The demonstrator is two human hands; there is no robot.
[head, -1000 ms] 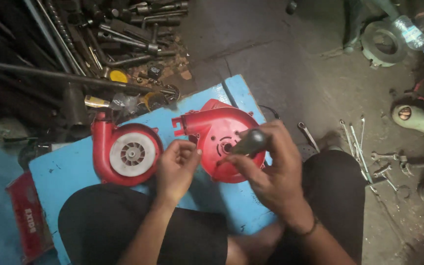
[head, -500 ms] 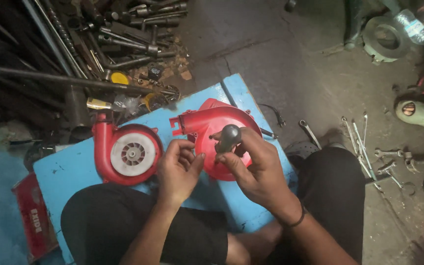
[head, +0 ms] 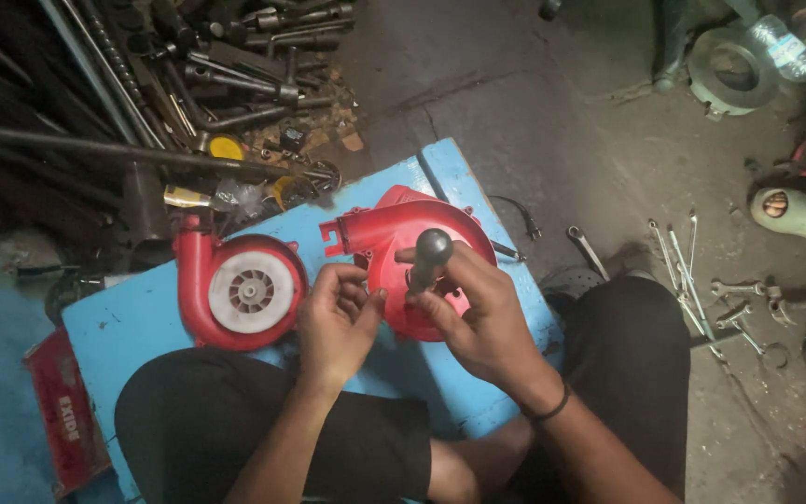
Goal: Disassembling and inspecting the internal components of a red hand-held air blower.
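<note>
On the blue bench (head: 142, 317), between the seated person's knees, a red blower housing half (head: 403, 238) is partly covered by both hands, so its centre cannot be made out. A dark-handled screwdriver (head: 429, 257) is clamped upright in the grip of the right hand (head: 478, 313), its tip hidden behind the fingers and set against the housing, while the left hand (head: 338, 317) is curled with fingertips drawn together just beside the housing's edge; whether something small is pinched there cannot be told. The other red half with a white fan wheel (head: 240, 291) lies just left of that hand.
</note>
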